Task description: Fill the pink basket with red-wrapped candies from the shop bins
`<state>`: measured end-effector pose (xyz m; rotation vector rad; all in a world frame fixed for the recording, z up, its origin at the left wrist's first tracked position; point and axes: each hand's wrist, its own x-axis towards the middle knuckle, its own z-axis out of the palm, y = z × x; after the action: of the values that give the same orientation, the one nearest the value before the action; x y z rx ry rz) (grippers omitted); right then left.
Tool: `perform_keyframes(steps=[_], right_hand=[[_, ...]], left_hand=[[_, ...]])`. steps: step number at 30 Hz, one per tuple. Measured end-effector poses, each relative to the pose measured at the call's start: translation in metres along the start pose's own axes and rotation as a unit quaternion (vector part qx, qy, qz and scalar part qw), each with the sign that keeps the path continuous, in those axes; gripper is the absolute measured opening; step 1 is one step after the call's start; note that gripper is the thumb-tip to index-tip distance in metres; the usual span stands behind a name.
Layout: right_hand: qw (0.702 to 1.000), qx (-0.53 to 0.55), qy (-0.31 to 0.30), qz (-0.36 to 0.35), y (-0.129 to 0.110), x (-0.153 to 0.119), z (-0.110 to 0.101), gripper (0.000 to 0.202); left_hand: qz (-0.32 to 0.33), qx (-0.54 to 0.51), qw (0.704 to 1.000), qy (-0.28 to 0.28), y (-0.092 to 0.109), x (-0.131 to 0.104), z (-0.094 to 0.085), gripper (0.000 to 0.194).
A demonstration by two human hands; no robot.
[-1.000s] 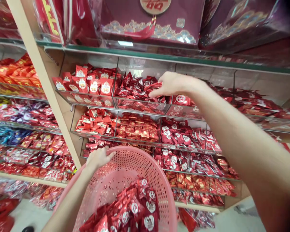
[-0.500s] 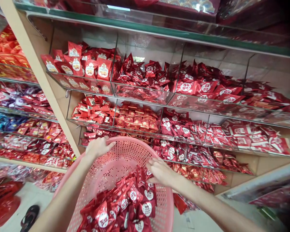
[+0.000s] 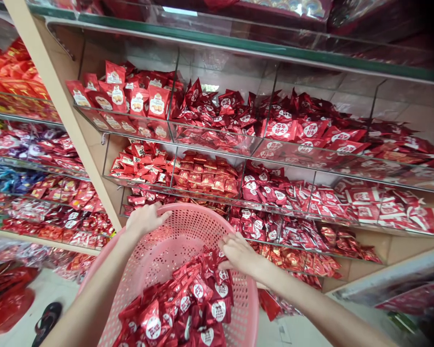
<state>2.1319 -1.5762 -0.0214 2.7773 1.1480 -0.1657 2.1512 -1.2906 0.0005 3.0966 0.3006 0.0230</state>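
- The pink basket (image 3: 183,230) is round and deep, of perforated plastic, with rows of small holes in its wall and a smooth, thick rim; it sits low in the view, in front of the shelves.
- Inside it, heaped toward the near and right side, lie red packets (image 3: 186,303): small, glossy and crinkled, from bright red to dark maroon, many with a round or heart-shaped white label bearing red characters. They overlap at mixed angles, some flat, some on edge.
- The far left part of the basket's inside shows bare pink plastic.
- The left hand (image 3: 144,222) has its grip clenched over the far left rim, thumb pointing right.
- The right hand (image 3: 237,251) reaches over the right rim, fingers bent down at the packets by the right wall; whether its grip grasps one, I cannot tell.
- Behind, the clear-fronted shelves (image 3: 217,144) hold more small wrapped packets in divided compartments: red ones with pictured labels at upper left, maroon ones with white labels beside them, and gold-patterned red ones below.
- At lower left, a dark slipper (image 3: 47,322) and a red plastic bag (image 3: 9,306) lie on the floor (image 3: 63,289).
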Motion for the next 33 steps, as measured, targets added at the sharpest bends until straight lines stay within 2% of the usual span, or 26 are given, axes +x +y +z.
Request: perform_keyframes(steps=[3, 7, 10, 13, 16, 20, 22, 24, 27, 29, 33], right_hand=[[0.999, 0.015, 0.037, 0.002, -0.003, -0.005, -0.002, 0.051], [0.996, -0.019, 0.084, 0.008, -0.015, -0.010, 0.017, 0.042], [0.992, -0.063, 0.104, 0.020, -0.021, -0.014, 0.031, 0.048], [0.991, -0.093, 0.095, 0.027, -0.023, -0.018, 0.033, 0.056], [0.994, -0.097, 0.055, 0.013, -0.021, -0.021, 0.029, 0.054], [0.998, -0.054, 0.018, -0.003, -0.013, -0.024, 0.011, 0.053], [0.998, -0.032, 0.050, -0.016, -0.008, -0.024, -0.010, 0.049], [0.992, -0.033, 0.115, -0.031, -0.004, -0.023, -0.041, 0.040], [0.974, -0.070, 0.210, -0.049, -0.001, -0.022, -0.104, 0.030], [0.961, -0.102, 0.250, -0.055, 0.002, -0.019, -0.150, 0.029], [0.932, -0.128, 0.337, -0.033, 0.023, -0.004, -0.236, 0.031]], left_hand=[[-0.004, 0.000, 1.000, 0.005, -0.002, 0.000, 0.000, 0.073], [0.000, -0.001, 1.000, 0.015, -0.003, 0.000, 0.000, 0.074], [0.005, -0.004, 1.000, 0.009, -0.003, 0.001, 0.000, 0.074], [0.001, -0.008, 1.000, 0.001, -0.001, 0.002, 0.000, 0.073], [-0.004, -0.014, 1.000, 0.000, 0.000, 0.004, 0.000, 0.072], [0.005, -0.022, 1.000, 0.003, 0.000, 0.005, 0.000, 0.069], [0.008, -0.028, 1.000, 0.007, -0.001, 0.005, 0.002, 0.068], [0.009, -0.035, 0.999, 0.009, -0.002, 0.006, 0.003, 0.066], [0.016, -0.039, 0.999, 0.014, -0.003, 0.008, 0.007, 0.063], [0.023, -0.035, 0.999, 0.020, -0.004, 0.010, 0.010, 0.062], [0.027, -0.044, 0.998, 0.026, -0.006, 0.012, 0.013, 0.063]])
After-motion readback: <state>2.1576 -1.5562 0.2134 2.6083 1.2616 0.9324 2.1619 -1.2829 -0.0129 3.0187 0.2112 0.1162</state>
